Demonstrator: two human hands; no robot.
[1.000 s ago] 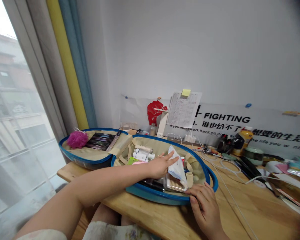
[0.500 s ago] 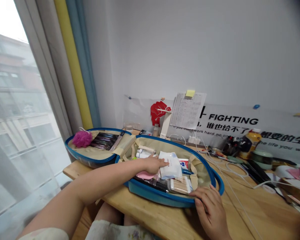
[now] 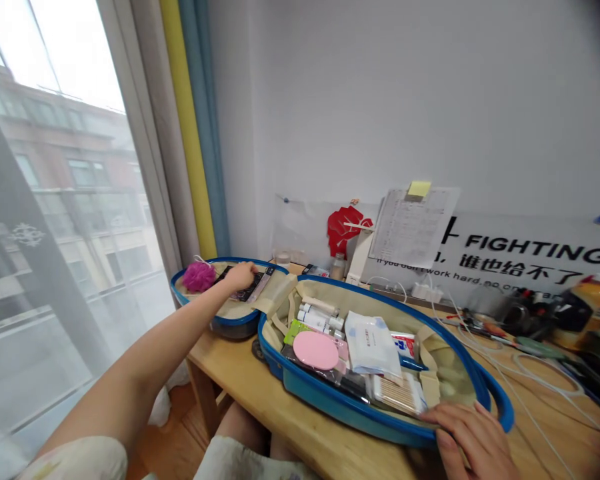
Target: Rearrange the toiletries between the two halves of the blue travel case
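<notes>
My left hand (image 3: 240, 276) reaches across to the far lid of an open blue-rimmed case and lies on a dark flat packet (image 3: 251, 288), next to a magenta mesh bath puff (image 3: 199, 277). My right hand (image 3: 467, 437) grips the near blue rim of the case's main half (image 3: 360, 415). Inside that half lie white tubes (image 3: 317, 318), a pink round compact (image 3: 316, 351), a white sachet packet (image 3: 371, 344) and a box of cotton swabs (image 3: 397, 393). Items under the packet are partly hidden.
The case stands on a light wooden table (image 3: 300, 427). White cables and tools spread to the right, with a yellow-labelled bottle (image 3: 585, 310) at the edge. A window with a sheer curtain (image 3: 55, 267) is to the left, and a printed banner (image 3: 525, 260) lines the wall.
My left hand has moved from the main half over to the far lid. The white packet now lies flat, and the pink compact shows fully. The view has turned slightly.
</notes>
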